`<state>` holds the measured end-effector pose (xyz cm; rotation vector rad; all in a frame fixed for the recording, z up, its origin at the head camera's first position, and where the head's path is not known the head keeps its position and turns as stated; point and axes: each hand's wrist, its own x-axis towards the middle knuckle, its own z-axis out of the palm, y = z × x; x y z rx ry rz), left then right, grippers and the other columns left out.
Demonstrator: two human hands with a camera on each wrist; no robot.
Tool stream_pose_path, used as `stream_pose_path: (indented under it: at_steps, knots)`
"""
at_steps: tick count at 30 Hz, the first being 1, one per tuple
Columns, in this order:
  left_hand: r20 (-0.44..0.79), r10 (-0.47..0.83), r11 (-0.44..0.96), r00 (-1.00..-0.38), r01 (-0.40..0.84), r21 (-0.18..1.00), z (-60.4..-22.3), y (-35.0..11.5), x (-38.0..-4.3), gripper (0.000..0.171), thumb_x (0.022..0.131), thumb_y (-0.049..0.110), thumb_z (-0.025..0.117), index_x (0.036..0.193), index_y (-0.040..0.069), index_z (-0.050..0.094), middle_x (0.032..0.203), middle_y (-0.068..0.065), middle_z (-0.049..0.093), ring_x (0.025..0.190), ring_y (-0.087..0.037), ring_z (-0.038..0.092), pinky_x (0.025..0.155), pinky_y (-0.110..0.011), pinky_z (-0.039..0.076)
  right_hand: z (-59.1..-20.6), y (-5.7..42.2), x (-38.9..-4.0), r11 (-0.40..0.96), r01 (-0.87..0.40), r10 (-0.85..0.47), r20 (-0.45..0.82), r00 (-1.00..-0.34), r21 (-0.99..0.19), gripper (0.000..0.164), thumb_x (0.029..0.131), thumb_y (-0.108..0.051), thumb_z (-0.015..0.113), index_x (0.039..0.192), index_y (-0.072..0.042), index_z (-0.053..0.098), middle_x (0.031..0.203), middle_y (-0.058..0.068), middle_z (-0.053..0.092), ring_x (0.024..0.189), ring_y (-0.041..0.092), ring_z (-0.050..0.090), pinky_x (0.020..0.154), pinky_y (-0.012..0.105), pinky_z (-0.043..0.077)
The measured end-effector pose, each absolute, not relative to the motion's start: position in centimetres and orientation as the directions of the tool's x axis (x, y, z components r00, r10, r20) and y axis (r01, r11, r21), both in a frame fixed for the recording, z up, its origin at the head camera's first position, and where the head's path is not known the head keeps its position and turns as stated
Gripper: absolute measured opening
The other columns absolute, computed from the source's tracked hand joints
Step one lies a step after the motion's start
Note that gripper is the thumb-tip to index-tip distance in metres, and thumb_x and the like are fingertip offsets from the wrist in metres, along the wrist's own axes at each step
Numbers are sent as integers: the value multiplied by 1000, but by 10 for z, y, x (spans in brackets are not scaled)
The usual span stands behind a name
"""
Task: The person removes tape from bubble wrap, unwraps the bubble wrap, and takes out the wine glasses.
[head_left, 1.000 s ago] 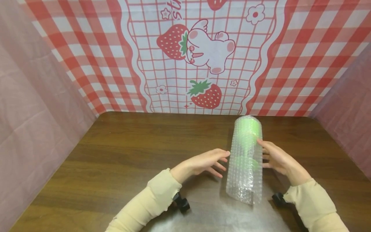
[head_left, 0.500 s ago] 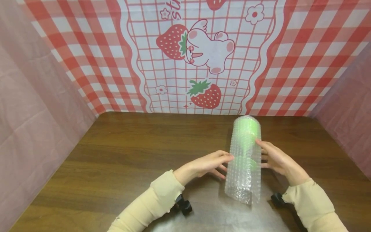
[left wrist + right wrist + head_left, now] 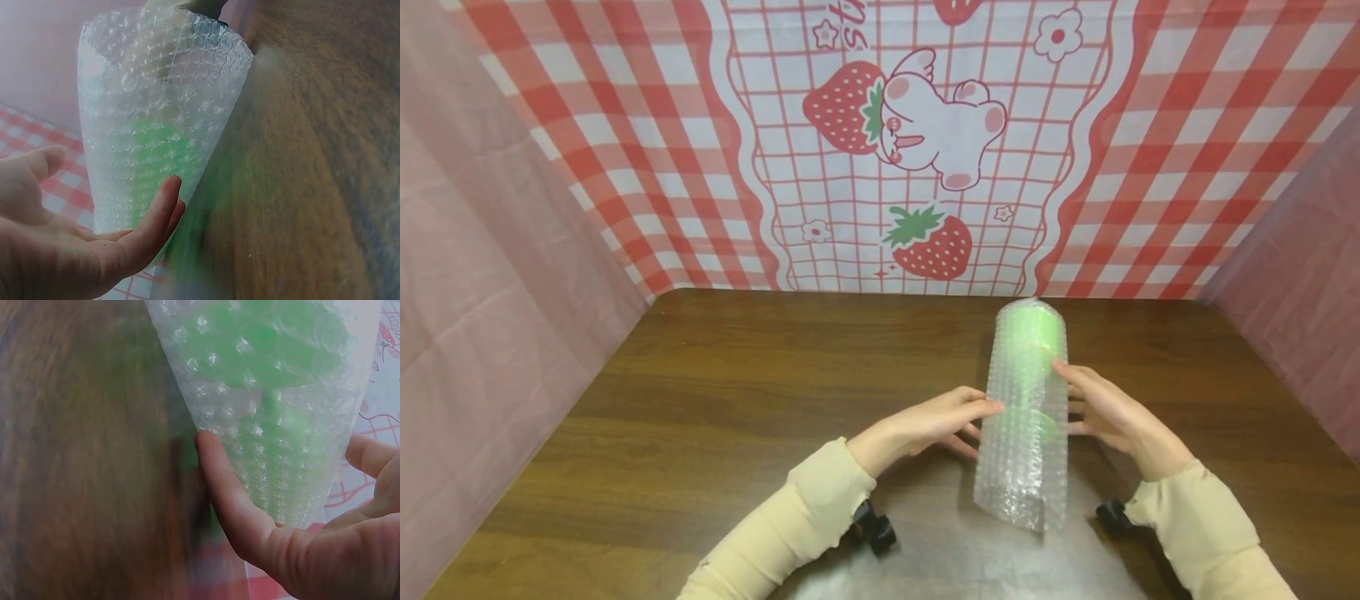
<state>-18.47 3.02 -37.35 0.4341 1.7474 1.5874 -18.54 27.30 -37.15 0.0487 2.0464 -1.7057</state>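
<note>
Your left hand (image 3: 925,425) and right hand (image 3: 1116,414) are apart, fingers loosely extended, flanking the bubble wrap (image 3: 1015,487) around a green object (image 3: 1033,329) on the wooden table (image 3: 760,358).

A strawberry-print cloth (image 3: 917,179) hangs behind the wooden table (image 3: 737,375), between 2 pink drapes (image 3: 505,217).

Bubble-wrapped item (image 3: 1024,433) on the desk (image 3: 722,383) right of centre, left grip (image 3: 928,423) at its left, right grip (image 3: 1112,412) at its right, cloth (image 3: 655,142) behind the desk, left curtain (image 3: 497,258) and right curtain (image 3: 1303,250) alongside
</note>
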Motion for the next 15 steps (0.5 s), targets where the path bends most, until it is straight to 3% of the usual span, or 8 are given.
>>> stream_pose_path:
  at_steps: [15]
  knots:
    - [-292, 646, 204, -705, -209, 956, -376, 29, -190, 58, 90, 33, 53, 131, -2, 32, 120, -12, 44, 96, -25, 58, 75, -36, 56, -368, 265, -186, 211, 302, -295, -355, -887, -930, 79, 96, -47, 28, 138, 5, -13, 143, 34, 1, 130, 50, 14, 87, 35, 49]
